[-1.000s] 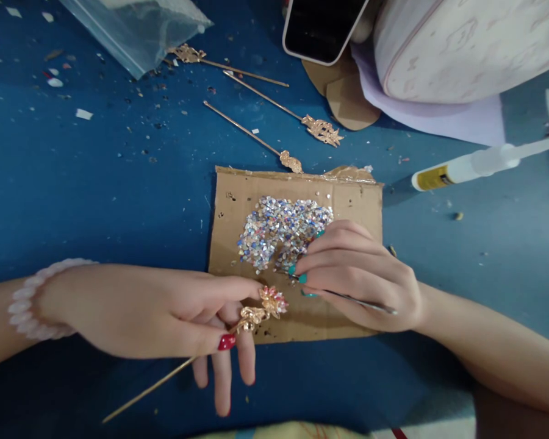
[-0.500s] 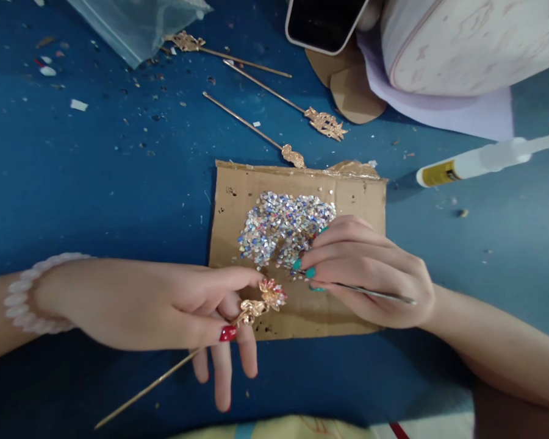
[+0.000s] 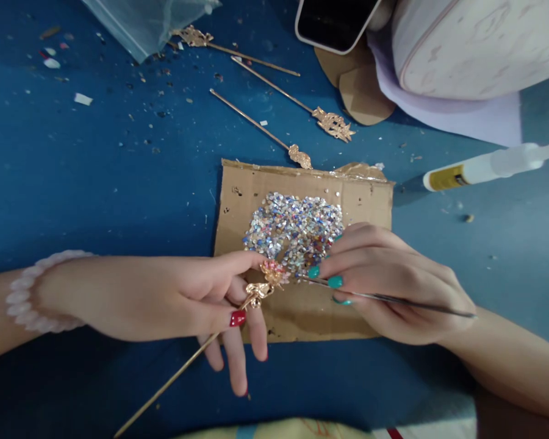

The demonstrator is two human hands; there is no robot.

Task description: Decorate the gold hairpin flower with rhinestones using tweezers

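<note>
My left hand [image 3: 165, 302], with red nails and a pale bead bracelet, pinches a gold hairpin [image 3: 201, 350] just below its flower head [image 3: 274, 274]. The pin's long stem runs down to the lower left. My right hand [image 3: 393, 286], with teal nails, grips a thin metal pick tool [image 3: 407, 300] whose tip points left at the flower head. Both hands hover over a brown cardboard piece [image 3: 370, 195] that carries a heap of small iridescent rhinestones [image 3: 297, 228].
Three more gold hairpins [image 3: 260, 125] lie on the blue tabletop behind the cardboard. A glue tube [image 3: 480, 167] lies at the right. A phone [image 3: 333, 21], a pale round box [image 3: 476, 42], cardboard cutouts [image 3: 361, 91] and a clear plastic bag [image 3: 146, 21] line the far edge.
My right hand slid to the right, baring more of the pick tool. The left hand lifted the flower head slightly towards the rhinestones. The tool's tip now nears the flower.
</note>
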